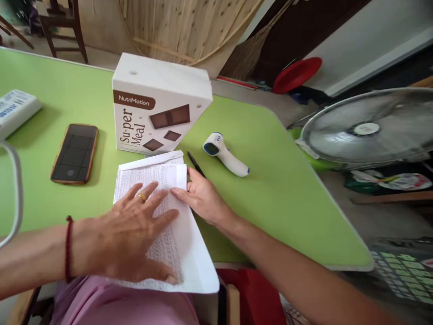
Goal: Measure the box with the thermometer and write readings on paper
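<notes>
A white sheet of paper (199, 253) covered in small handwriting lies at the front edge of the green table, its near part reaching over my lap. Its far edge and right side show folded flaps. My left hand (135, 230) rests flat on the writing with fingers spread. My right hand (206, 198) pinches the paper's right edge between thumb and fingers. Just past that hand lies a black pen (196, 164), partly hidden. Behind the paper stands a white NutriMotion box (162, 99). Right of the pen lies a white infrared thermometer (226, 155).
On the left of the green table (287, 203) are a phone (75, 153) in an orange-brown case and a white box (18, 113). A white curved tube (15, 194) crosses the left edge. Beyond the table's right side stands a fan (365, 128). A wooden chair (62, 27) is behind.
</notes>
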`<action>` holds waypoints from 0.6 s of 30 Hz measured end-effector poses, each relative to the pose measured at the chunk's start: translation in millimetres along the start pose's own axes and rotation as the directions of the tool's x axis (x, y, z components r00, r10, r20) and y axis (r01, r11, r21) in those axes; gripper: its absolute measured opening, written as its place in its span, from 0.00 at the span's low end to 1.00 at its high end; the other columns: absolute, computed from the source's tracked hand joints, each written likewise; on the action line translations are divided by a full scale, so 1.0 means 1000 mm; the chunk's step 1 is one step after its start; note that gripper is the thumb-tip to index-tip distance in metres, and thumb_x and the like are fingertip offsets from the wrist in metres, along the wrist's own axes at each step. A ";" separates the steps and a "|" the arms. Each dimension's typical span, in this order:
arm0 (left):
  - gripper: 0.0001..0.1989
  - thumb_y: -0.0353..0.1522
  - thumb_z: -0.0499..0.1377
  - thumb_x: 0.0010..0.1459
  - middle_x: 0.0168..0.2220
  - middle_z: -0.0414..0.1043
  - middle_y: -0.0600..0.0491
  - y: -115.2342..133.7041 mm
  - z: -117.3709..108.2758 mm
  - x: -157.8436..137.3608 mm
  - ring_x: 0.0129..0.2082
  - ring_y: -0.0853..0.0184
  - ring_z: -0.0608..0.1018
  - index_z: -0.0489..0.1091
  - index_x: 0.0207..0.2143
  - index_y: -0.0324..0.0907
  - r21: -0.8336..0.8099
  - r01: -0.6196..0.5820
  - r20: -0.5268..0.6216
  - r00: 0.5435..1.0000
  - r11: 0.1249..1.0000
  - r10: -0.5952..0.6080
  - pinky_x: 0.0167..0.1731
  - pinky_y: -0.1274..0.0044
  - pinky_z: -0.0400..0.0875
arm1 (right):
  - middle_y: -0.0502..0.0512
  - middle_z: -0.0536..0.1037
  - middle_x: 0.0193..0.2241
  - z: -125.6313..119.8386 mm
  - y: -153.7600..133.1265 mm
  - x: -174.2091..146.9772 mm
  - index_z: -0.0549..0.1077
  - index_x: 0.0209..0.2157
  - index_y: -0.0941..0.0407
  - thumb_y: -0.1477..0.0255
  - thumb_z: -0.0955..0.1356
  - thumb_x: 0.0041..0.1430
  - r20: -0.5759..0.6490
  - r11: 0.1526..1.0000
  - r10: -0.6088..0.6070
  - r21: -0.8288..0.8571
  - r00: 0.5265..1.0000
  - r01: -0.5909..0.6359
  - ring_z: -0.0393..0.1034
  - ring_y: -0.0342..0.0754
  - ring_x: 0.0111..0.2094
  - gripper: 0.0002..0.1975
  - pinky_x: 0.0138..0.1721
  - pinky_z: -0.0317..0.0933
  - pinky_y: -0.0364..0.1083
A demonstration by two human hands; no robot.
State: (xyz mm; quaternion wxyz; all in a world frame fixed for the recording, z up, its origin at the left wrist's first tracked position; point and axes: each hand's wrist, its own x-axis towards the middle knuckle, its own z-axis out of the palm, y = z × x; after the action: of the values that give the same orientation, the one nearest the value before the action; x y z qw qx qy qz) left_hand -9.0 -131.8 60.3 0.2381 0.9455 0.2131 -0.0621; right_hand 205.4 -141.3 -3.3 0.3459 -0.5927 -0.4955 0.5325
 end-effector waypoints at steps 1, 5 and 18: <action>0.49 0.59 0.60 0.52 0.70 0.44 0.33 0.001 0.004 0.006 0.70 0.36 0.46 0.56 0.67 0.40 0.032 -0.028 -0.018 0.999 0.999 0.029 0.64 0.45 0.47 | 0.57 0.81 0.34 -0.001 -0.002 0.000 0.56 0.61 0.56 0.56 0.72 0.52 -0.025 0.995 -0.020 -0.102 0.999 0.018 0.78 0.54 0.34 0.40 0.35 0.73 0.52; 0.56 0.62 0.61 0.45 0.70 0.39 0.29 -0.010 0.030 0.018 0.70 0.36 0.42 0.56 0.66 0.36 0.114 -0.108 -0.104 0.987 0.988 0.120 0.65 0.44 0.37 | 0.54 0.80 0.31 -0.018 -0.018 0.004 0.55 0.66 0.56 0.63 0.72 0.54 -0.115 0.760 -0.087 -0.650 0.989 -0.009 0.76 0.56 0.33 0.40 0.39 0.71 0.56; 0.59 0.64 0.58 0.46 0.71 0.29 0.32 -0.012 0.047 0.016 0.71 0.40 0.33 0.47 0.70 0.40 0.145 -0.149 -0.105 0.981 0.978 0.165 0.63 0.43 0.26 | 0.59 0.73 0.56 -0.018 -0.044 0.114 0.65 0.55 0.54 0.52 0.78 0.40 -0.101 0.883 -0.446 -0.213 0.889 0.419 0.71 0.57 0.55 0.43 0.55 0.69 0.55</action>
State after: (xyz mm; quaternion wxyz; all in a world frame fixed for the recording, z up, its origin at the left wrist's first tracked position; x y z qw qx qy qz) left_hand -0.3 -138.7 10.4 0.1643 0.9755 0.1464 -0.0024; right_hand 207.0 -18.2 8.2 0.4352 -0.5341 -0.6357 0.3482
